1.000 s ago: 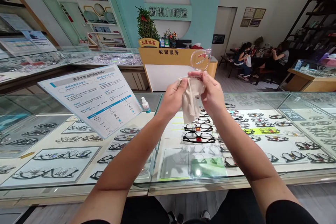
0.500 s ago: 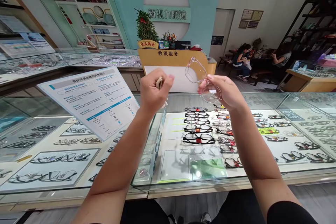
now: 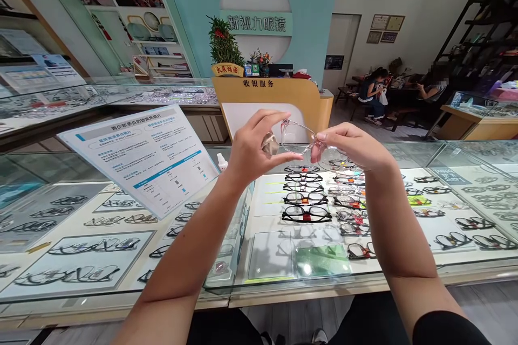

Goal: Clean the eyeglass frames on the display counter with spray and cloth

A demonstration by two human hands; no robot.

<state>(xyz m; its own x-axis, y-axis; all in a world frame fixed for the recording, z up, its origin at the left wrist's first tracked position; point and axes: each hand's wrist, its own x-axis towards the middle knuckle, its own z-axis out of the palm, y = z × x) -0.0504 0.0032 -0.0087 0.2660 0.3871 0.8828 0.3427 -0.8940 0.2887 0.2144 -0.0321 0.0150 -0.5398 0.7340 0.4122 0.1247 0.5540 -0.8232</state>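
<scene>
Mid-frame, the right hand [image 3: 350, 145] pinches the glasses [image 3: 300, 137] near the bridge, their long axis sloping down rightward. Their upper-left half lies just right of the nearer left hand [image 3: 251, 145], which grips a bunched cloth [image 3: 270, 144], thumb and forefinger spread; whether these touch the rim, I cannot tell.

Clear eyeglasses [image 3: 297, 139] between hands [image 3: 254, 144] [image 3: 358, 146], above glass counter [image 3: 343, 287].

Transparent glasses [image 3: 298, 138] slant beside a crumpled beige cloth [image 3: 270, 145].
</scene>
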